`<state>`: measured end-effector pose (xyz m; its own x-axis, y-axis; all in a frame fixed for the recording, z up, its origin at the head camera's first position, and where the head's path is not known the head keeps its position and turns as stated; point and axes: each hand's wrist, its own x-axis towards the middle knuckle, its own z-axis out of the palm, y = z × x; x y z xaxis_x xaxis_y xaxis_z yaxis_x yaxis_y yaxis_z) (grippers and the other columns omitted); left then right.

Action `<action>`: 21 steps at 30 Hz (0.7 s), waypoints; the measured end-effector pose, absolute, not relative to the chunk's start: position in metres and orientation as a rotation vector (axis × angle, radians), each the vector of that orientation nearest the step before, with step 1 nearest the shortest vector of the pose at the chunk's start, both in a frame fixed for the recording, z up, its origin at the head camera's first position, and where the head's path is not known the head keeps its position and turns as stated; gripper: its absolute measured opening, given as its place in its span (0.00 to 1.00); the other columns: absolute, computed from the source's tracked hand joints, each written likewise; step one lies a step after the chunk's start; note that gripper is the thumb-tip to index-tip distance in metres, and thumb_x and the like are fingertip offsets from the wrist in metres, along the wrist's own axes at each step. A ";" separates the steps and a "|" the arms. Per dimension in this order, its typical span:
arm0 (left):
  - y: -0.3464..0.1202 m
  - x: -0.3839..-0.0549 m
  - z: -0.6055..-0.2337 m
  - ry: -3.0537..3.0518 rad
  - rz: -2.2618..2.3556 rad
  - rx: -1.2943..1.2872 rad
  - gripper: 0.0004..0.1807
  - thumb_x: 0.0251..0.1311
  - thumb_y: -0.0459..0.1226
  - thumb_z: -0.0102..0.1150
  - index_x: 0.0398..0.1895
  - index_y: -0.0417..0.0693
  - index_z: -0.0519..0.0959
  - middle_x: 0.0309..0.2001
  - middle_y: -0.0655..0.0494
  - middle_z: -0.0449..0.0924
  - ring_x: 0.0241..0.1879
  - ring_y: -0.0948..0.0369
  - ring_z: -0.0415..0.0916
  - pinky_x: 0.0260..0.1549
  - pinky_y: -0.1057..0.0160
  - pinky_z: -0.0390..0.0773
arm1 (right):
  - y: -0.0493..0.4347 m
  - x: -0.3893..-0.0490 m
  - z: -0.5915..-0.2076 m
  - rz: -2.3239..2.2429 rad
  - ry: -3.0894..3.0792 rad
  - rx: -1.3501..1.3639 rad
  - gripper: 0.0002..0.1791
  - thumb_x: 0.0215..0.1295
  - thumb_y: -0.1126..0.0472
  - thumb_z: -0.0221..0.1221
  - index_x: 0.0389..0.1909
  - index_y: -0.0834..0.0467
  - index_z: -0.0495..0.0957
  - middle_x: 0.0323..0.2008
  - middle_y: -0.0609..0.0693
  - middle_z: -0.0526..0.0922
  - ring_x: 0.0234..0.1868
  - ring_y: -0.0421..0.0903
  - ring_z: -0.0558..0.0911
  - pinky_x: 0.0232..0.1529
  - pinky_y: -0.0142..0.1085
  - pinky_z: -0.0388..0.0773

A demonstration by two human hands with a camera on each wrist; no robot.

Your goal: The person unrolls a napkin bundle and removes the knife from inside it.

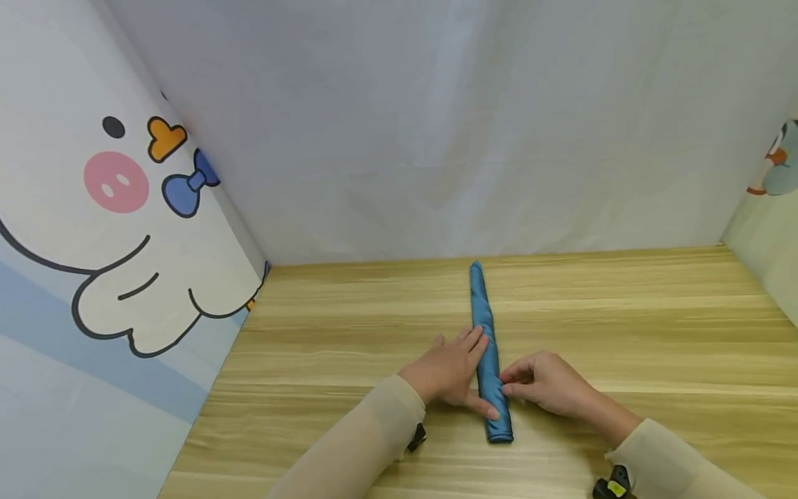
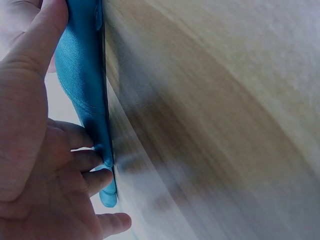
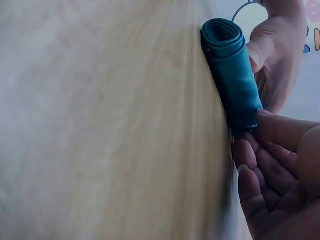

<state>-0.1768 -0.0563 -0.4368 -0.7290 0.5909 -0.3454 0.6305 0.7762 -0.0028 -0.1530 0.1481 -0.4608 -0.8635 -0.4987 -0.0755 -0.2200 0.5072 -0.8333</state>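
Observation:
A long roll of shiny blue cloth lies on the table, pointing away from me and thinner at its far end. Its near end shows the wound layers in the right wrist view. My left hand rests along the roll's left side, thumb near the close end and fingers spread further up; in the left wrist view the fingers are fairly straight. From the right, my right hand pinches the cloth's edge between thumb and fingertips, a little above the near end.
The wood-grain table runs back to a pale curtain. A panel with a cartoon character stands along the left, and another printed panel borders the right. Both sleeves carry small black devices at the cuffs.

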 end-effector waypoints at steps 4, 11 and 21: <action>-0.057 -0.177 -0.437 2.647 -0.171 0.939 0.70 0.25 0.82 0.32 0.72 0.50 0.37 0.72 0.54 0.33 0.69 0.57 0.33 0.60 0.44 0.52 | 0.147 -0.153 -0.460 -1.237 2.477 -0.624 0.08 0.56 0.53 0.63 0.32 0.53 0.84 0.27 0.40 0.82 0.27 0.37 0.77 0.27 0.31 0.73; -0.057 -0.177 -0.437 2.650 -0.155 0.946 0.70 0.26 0.82 0.33 0.72 0.49 0.37 0.72 0.53 0.33 0.69 0.56 0.34 0.59 0.44 0.53 | 0.147 -0.153 -0.460 -1.214 2.484 -0.677 0.07 0.59 0.53 0.61 0.30 0.51 0.83 0.27 0.39 0.81 0.27 0.36 0.75 0.27 0.31 0.72; -0.059 -0.176 -0.435 2.634 -0.122 0.942 0.70 0.27 0.81 0.35 0.72 0.49 0.36 0.72 0.54 0.31 0.69 0.57 0.32 0.60 0.45 0.52 | 0.151 -0.155 -0.458 -1.263 2.360 -0.713 0.09 0.61 0.54 0.59 0.32 0.55 0.82 0.27 0.45 0.81 0.26 0.37 0.73 0.25 0.30 0.70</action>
